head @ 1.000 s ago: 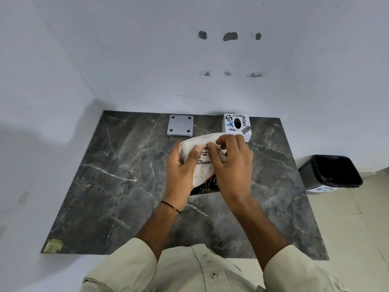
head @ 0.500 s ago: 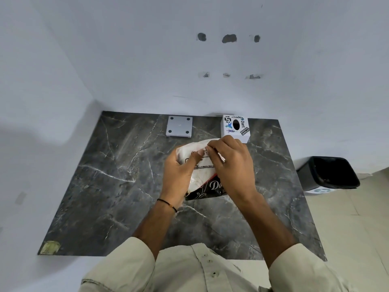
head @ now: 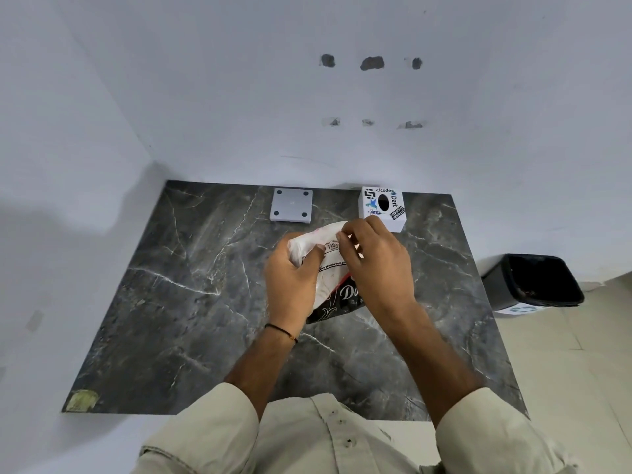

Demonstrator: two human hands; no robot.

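Dark marble tabletop (head: pixel 171 302) carries a grey plate (head: pixel 291 205) and stickered white box (head: pixel 382 208).

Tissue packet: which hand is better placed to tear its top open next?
Probably the right hand: its fingertips pinch the tissue packet at its top edge, while the left hand wraps the packet's side and steadies it.

The tabletop (head: pixel 191 302) is dark grey marble veined in white, with a yellow-green patch (head: pixel 81 400) at its near left corner. The packet (head: pixel 328 292) is white with black print above, black with white script and a red strip below. At the far edge, the square plate (head: pixel 291 205) is pale grey with four dark dots. The cube box (head: pixel 396 224) is white with black and blue stickers. The bin (head: pixel 533 282) is black.
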